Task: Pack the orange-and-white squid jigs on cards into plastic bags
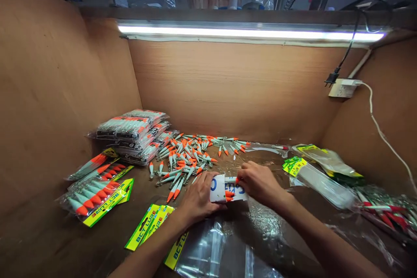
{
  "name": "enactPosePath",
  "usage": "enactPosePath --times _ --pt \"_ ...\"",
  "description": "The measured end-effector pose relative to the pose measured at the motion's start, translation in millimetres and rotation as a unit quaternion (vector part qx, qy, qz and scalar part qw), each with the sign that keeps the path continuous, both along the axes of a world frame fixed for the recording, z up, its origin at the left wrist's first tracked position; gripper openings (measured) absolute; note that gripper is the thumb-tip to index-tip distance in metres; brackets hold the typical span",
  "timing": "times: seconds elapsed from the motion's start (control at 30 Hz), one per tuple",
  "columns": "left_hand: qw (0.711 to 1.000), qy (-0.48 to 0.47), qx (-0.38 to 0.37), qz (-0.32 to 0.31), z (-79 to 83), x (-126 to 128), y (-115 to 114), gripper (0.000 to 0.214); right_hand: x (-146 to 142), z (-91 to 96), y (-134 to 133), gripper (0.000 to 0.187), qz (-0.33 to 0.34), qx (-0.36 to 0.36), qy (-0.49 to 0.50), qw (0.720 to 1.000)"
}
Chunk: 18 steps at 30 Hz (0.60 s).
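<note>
My left hand (pixel 197 200) grips a small white card (pixel 219 187) with blue writing, which carries a few orange-tipped lures (pixel 229 193). My right hand (pixel 259 182) pinches a lure at the card's top right edge. Just beyond both hands lies a loose pile of pale green lures with orange tips (pixel 189 154) on the brown table (pixel 48 243).
Packed lure bags (pixel 94 195) with yellow-green headers lie at the left, and a stack of filled bags (pixel 133 134) sits behind them. Empty clear bags (pixel 208 247) lie under my wrists. More bags (pixel 321 173) and red-tipped lures (pixel 387 213) are at the right. Wooden walls enclose the table.
</note>
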<state>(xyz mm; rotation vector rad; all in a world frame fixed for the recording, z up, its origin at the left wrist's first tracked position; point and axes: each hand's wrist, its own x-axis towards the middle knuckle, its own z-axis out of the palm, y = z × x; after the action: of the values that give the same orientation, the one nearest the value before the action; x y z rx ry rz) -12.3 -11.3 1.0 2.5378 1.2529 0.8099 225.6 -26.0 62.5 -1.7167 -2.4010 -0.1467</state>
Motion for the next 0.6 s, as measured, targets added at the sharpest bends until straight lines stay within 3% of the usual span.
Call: enactPosePath --times 0.13,0.23,0.33,0.4,0.47,0.6 --pt "1.000 -0.007 -0.006 -0.006 4.0 3.6 -8.4 0.084 -12.0 -14.7 -3.2 0.021 0.084 -0.015 0.004 0.996" --pt "1.000 -0.014 -0.010 -0.005 1.5 3.3 -11.7 0.090 0.6 -4.6 1.5 0.023 0.138 -0.057 0.054 0.987" --pt "1.000 -0.002 -0.012 -0.001 -6.0 2.6 -11.2 0.091 -4.6 13.7 18.3 0.033 0.124 -0.003 0.145 0.982" --pt "1.000 -0.001 -0.016 -0.008 -11.6 2.7 -9.4 0.090 -33.4 22.9 33.8 0.034 0.139 0.008 0.146 0.979" --pt "0.999 -0.010 -0.018 -0.025 -15.6 3.4 -7.6 0.093 -80.2 26.1 50.2 0.029 0.183 -0.003 0.093 0.979" --pt "0.999 0.012 -0.046 -0.026 -19.6 5.8 -4.5 0.097 -183.2 16.1 80.0 0.021 0.236 -0.037 -0.035 0.970"
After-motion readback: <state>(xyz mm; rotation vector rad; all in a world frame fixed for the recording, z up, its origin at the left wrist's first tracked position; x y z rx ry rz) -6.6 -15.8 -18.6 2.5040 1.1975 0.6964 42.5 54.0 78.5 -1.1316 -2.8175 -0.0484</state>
